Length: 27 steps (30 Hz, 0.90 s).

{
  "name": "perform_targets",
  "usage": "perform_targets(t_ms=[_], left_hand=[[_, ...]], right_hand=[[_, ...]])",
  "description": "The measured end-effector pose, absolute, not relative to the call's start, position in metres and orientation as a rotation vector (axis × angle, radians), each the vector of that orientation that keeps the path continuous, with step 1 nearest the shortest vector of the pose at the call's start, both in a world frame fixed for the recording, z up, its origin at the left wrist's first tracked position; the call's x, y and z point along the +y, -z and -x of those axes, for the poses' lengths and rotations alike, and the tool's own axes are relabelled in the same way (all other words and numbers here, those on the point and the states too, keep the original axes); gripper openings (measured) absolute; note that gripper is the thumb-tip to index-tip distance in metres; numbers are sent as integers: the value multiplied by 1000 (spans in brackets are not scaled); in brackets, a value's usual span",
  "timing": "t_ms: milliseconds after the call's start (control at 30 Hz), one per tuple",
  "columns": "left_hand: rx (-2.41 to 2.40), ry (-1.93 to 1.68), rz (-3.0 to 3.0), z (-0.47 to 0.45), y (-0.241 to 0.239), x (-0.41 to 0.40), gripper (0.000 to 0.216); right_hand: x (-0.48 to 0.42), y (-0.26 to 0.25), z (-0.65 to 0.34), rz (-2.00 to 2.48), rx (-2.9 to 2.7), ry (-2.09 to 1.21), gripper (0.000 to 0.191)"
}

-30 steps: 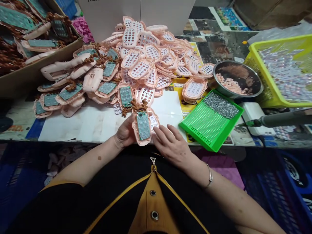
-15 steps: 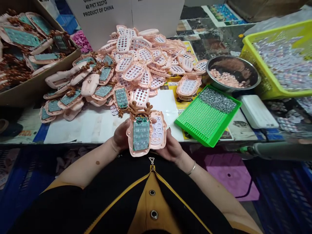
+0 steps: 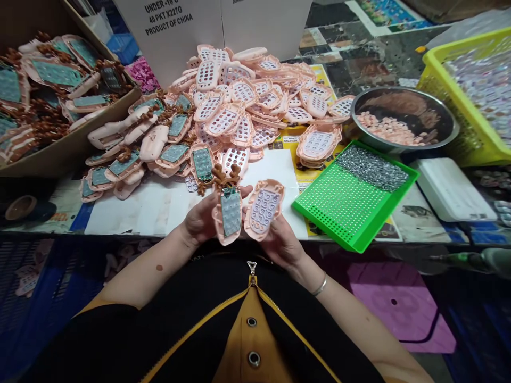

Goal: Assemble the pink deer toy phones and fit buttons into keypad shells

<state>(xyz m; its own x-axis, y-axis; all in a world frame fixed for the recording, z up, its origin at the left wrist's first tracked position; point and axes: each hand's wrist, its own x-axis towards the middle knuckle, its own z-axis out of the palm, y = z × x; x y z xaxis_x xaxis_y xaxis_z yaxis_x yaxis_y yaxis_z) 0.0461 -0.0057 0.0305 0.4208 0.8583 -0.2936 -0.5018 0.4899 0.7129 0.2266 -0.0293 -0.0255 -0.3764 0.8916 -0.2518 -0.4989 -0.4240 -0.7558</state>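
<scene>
My left hand (image 3: 200,219) is closed on a pink toy-phone shell half with a green circuit board (image 3: 231,213) and brown antlers on top, tilted on its side. In my right hand (image 3: 284,239) is the other pink shell half with a white keypad (image 3: 264,209), its inside facing up. The two halves are apart, side by side above the front edge of the table. Behind them lies a heap of pink shells with keypad holes (image 3: 227,117). To its left are several shells with circuit boards and antlers (image 3: 123,162).
A cardboard box (image 3: 96,114) of antlered shells stands at left. At right are a green tray (image 3: 339,205) with small screws (image 3: 373,167), a metal bowl (image 3: 451,125) of pink pieces, a white box (image 3: 455,189) and a yellow basket (image 3: 443,90). A purple stool (image 3: 399,314) stands below.
The two shell halves, overlapping before, are now separated. My left hand has turned the circuit-board half on its side, and my right hand has tilted the keypad half. The view has shifted slightly.
</scene>
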Motion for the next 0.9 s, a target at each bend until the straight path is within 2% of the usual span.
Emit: perform_targets(t_ms=[167,533,900], left_hand=[[918,-1046,-614,-48,-33,1,55],[1086,-1063,-852,-61,-48,1,56],[1080,-963,-830,-63,-43,2,62]], right_hand=[[-26,20,-214,835,-732,-1892,74],[-23,22,-207,855,-868,-1850,79],[-25,23,-208,864,-900,-1818,83]])
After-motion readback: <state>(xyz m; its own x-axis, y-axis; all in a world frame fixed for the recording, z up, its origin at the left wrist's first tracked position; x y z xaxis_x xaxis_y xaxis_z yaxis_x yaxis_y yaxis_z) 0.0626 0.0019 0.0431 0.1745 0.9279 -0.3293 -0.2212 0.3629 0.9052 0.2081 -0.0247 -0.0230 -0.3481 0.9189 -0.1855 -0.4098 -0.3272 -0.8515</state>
